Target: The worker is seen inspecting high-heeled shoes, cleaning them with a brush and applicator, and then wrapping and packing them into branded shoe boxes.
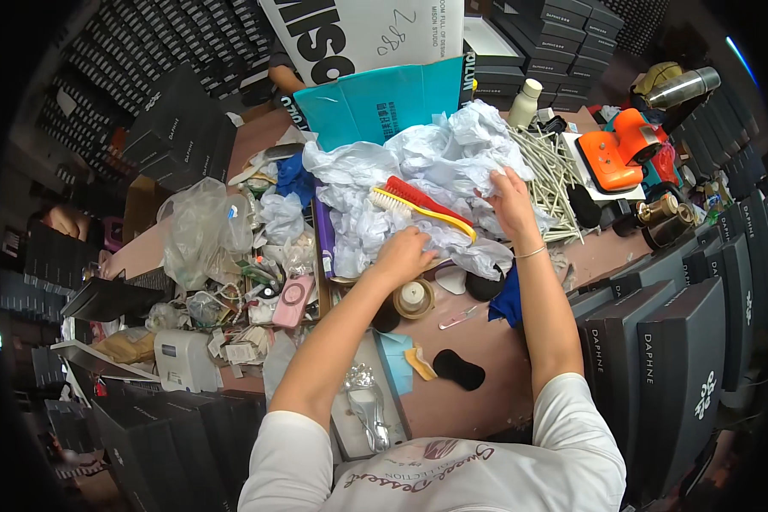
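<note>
A heap of crumpled white tissue paper (444,154) fills an open box in front of me. On it lie a red brush (424,196) and a yellow-handled brush with white bristles (392,201), side by side and slanting down to the right. My left hand (404,254) rests on the near edge of the paper, just below the brushes, its fingers bent and slightly apart. At the paper's right side, my right hand (512,203) touches it with fingers spread. Neither hand is on a brush.
A teal box (341,111) stands behind the paper. Right of it lie many pale sticks (550,171) and an orange device (619,158). Nearer are a round container (414,297), a black pad (459,369) and a silver shoe (369,414). Clutter with a pink phone (293,301) lies left; dark shoeboxes (678,358) line the right.
</note>
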Action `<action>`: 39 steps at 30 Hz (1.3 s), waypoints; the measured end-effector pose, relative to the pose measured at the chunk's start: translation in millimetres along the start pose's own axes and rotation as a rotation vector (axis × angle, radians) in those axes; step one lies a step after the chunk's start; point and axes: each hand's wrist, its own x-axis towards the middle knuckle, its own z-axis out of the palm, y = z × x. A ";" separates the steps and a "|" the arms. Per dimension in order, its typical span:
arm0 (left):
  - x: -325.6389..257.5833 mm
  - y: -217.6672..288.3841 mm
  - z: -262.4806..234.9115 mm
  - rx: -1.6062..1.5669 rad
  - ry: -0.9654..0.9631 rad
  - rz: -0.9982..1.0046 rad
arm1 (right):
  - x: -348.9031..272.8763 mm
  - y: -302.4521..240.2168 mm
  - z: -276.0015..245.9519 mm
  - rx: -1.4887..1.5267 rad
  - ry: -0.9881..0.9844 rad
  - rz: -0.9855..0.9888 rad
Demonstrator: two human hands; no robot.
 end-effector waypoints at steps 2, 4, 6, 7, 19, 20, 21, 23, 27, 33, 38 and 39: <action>-3.0 17.6 -18.8 -0.060 0.138 0.073 | -5.7 -3.6 -0.2 0.150 -0.057 -0.019; -2.7 38.5 -40.3 -0.390 0.150 -0.070 | -20.0 -9.5 3.3 0.088 -0.117 -0.060; 0.9 42.3 -50.0 -0.938 0.129 -0.273 | -45.2 -5.6 22.2 -0.234 -0.208 -0.257; 6.1 40.0 -53.3 -1.326 0.100 -0.397 | -66.3 0.3 36.5 -0.261 -0.188 -0.208; -36.3 0.3 -104.0 -0.777 0.067 -0.240 | -76.5 -16.2 40.8 -0.944 -0.152 -0.670; -41.5 0.7 -115.7 -0.558 0.076 -0.114 | -70.3 -18.0 51.1 -0.948 -0.178 -0.661; -47.2 4.2 -125.3 -0.336 0.087 0.009 | -63.0 -21.4 63.6 -0.952 -0.206 -0.656; -59.9 17.3 -140.6 -0.260 0.066 0.127 | -56.2 -32.7 79.8 -1.060 -0.354 -0.718; -118.2 46.8 -173.4 -0.016 0.120 0.205 | -81.0 -66.0 105.1 -1.288 -0.762 -0.737; -258.0 36.2 -186.3 0.068 0.255 -0.137 | -197.2 -52.1 107.5 -1.078 -0.832 -0.496; -356.3 19.6 -164.3 -0.105 0.145 -0.317 | -271.7 23.1 66.9 -1.052 -0.744 -0.378; -372.4 16.0 -155.7 -0.178 0.140 -0.331 | -287.5 34.5 63.2 -1.068 -0.687 -0.343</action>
